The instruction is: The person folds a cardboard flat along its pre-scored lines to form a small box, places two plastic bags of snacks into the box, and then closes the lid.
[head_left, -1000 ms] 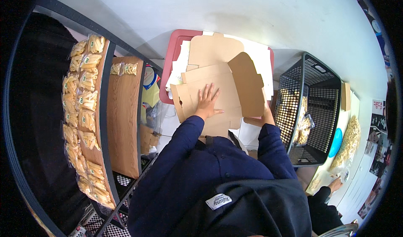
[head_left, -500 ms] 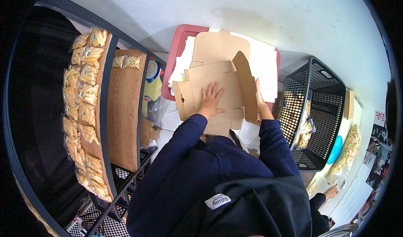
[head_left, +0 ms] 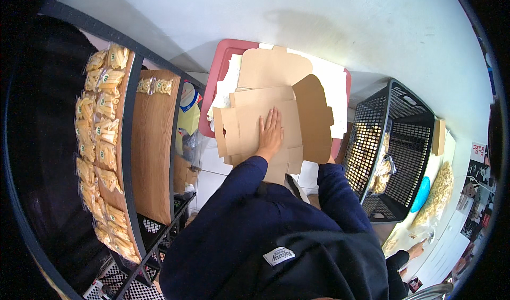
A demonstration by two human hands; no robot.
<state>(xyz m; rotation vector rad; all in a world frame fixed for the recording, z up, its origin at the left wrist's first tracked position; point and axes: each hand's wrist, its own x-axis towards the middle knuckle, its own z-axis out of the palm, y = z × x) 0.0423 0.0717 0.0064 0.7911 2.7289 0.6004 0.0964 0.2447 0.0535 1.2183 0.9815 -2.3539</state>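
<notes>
roughly, largest first:
shelf (head_left: 151, 156): stood at the left, lined with snack bags (head_left: 98, 140).
basket (head_left: 398, 156): black, at the right.
cardboard box (head_left: 265, 114): lay unfolded on the red tray (head_left: 223, 61).
left hand (head_left: 271, 132): open, flat on the panel.
right hand: hidden under the side flap (head_left: 313, 119); grip unclear.
advice: best to press the base firmly while raising that flap.

Left hand (head_left: 270, 132) flat, fingers spread; right hand hidden.
</notes>
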